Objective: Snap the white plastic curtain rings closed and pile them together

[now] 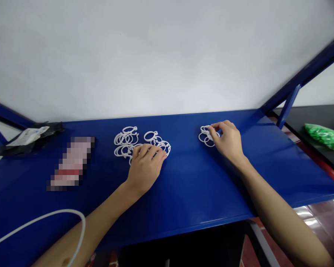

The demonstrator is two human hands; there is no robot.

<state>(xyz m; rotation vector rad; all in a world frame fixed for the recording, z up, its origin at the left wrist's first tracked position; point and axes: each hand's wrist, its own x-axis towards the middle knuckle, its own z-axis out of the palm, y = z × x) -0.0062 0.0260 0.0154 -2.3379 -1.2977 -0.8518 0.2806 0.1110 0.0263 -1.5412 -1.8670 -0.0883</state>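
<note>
Several white plastic rings point(127, 140) lie spread in a loose pile on the blue shelf point(189, 178). My left hand point(145, 166) rests palm down on the right part of this pile, fingers curled over some rings. A smaller cluster of white rings point(205, 136) lies further right. My right hand point(227, 141) pinches at that cluster with thumb and fingertips closed on a ring.
A blurred-out flat packet point(71, 162) lies left of the pile. A black bag with a white label point(28, 139) sits at the far left. A white tube point(58, 215) curves over the near left edge. A green bag point(324, 135) lies on the black surface at right.
</note>
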